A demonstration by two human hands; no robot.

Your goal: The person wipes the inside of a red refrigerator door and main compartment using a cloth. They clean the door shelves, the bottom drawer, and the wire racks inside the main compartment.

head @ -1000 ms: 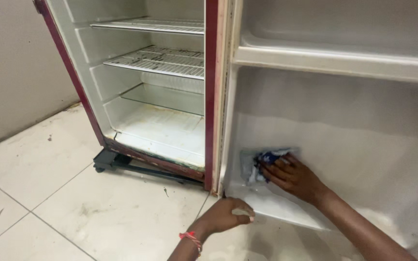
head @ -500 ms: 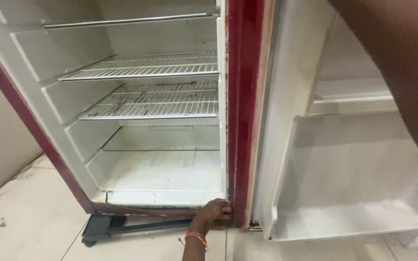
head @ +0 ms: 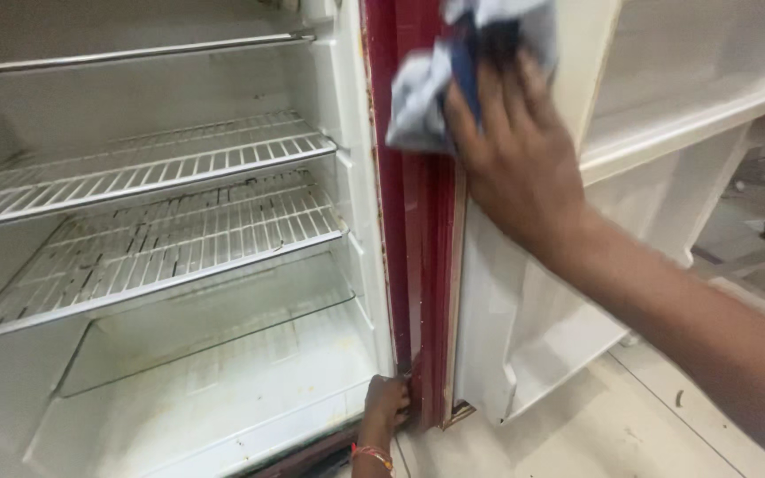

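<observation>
From the head view, the right hand is closed around a crumpled white and blue cloth, pressing it against the dark red edge of the open fridge door, high up near the top of the picture. The left hand sits low, fingers curled tight on the bottom of that same red edge, a red thread band at the wrist. White wire shelves span the bare fridge interior at left; pale floor tiles lie below.

Crumpled blue-white cloth against red fridge edge
</observation>
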